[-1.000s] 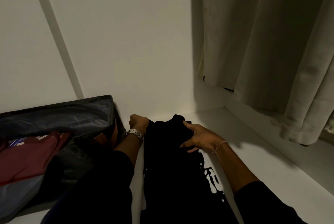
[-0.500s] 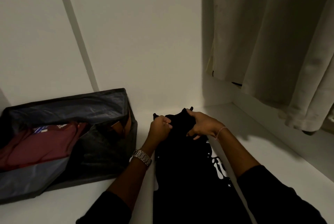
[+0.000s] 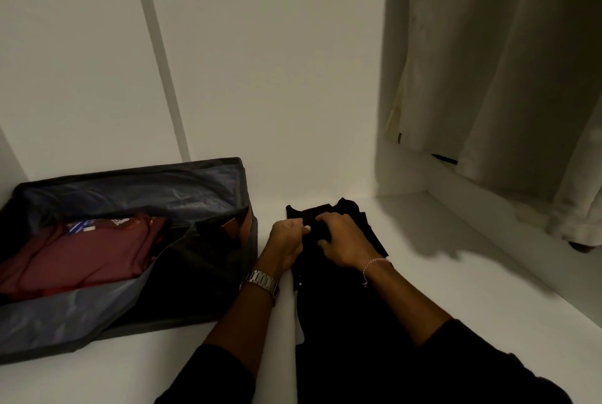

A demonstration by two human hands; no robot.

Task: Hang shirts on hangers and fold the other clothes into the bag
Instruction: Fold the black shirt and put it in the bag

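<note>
A black garment (image 3: 345,315) lies lengthwise on the white surface (image 3: 456,289) in front of me, its far end bunched near the wall. My left hand (image 3: 286,240), with a metal watch at the wrist, pinches that far end from the left. My right hand (image 3: 345,240), wearing a thin bracelet, presses and grips the same end from the right. Both hands are close together, nearly touching. To the left stands an open grey fabric bag (image 3: 136,315) with a folded maroon garment (image 3: 88,257) inside.
A white wall (image 3: 260,78) rises right behind the garment and bag. Pale curtains (image 3: 508,78) hang at the right above a raised white ledge (image 3: 488,208). The bag's front flap droops open toward me.
My hands have drawn closer together on the garment's far end and pulled it slightly toward me. The view has tilted and shifted, showing more of the bag.
</note>
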